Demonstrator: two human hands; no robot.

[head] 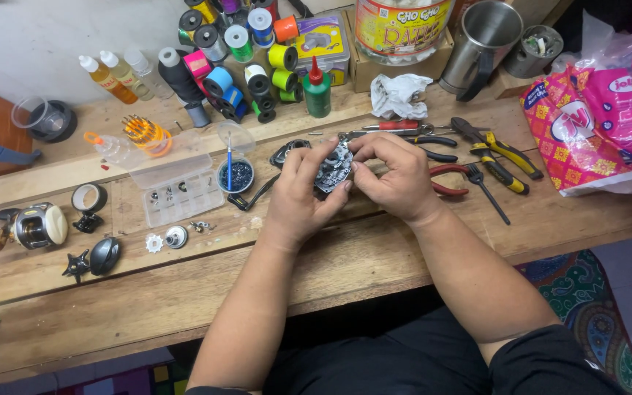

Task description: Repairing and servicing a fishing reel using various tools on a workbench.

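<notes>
Both hands' grip clamped on reel frame [333,170], left hand [298,194], right hand [396,175], clear compartment box [177,183] holding small parts

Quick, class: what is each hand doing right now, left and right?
Left hand: closed on the dark reel frame, fingers curled round it.
Right hand: also gripping the reel frame, fingertips pinching its right side.

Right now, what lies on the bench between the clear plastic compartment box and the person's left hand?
In the head view, a small round cup of dark bits with a blue-handled tool standing in it sits between the clear compartment box and the left hand.
</notes>
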